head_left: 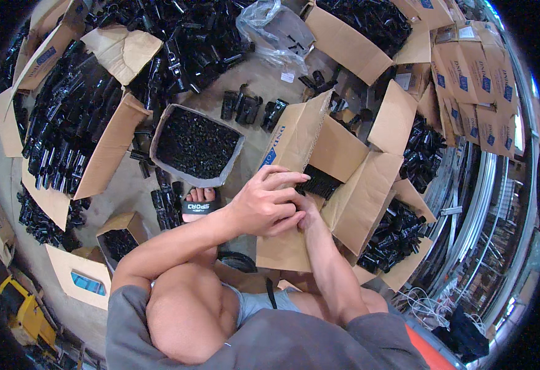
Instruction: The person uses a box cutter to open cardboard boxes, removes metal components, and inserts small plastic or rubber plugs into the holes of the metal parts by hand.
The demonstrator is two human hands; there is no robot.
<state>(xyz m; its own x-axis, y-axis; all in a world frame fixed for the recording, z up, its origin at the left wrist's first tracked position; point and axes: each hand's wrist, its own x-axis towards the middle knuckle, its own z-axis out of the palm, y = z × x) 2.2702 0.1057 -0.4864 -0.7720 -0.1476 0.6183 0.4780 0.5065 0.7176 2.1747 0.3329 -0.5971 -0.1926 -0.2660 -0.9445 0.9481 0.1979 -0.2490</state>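
Note:
My left hand (pixel 267 202) reaches across from the left, over the near side of an open cardboard box (pixel 288 250). Its fingers are bent and lie over my right hand (pixel 309 210), so the two touch. Whatever sits between them, if anything, is hidden. Most of the right hand's fingers are covered by the left. Just beyond the fingertips, black parts (pixel 323 182) lie in rows inside the box, whose flaps stand up. To the left is a grey-rimmed tub (pixel 153 151) full of small black pieces.
Large cartons of glossy black parts (pixel 66 123) stand at the left, with a heap of similar parts (pixel 183 43) behind. A clear plastic bag (pixel 264 31) lies at the back. Stacked cartons (pixel 477 86) and long metal bars (pixel 467 203) line the right. A sandalled foot (pixel 200 203) is beside the tub.

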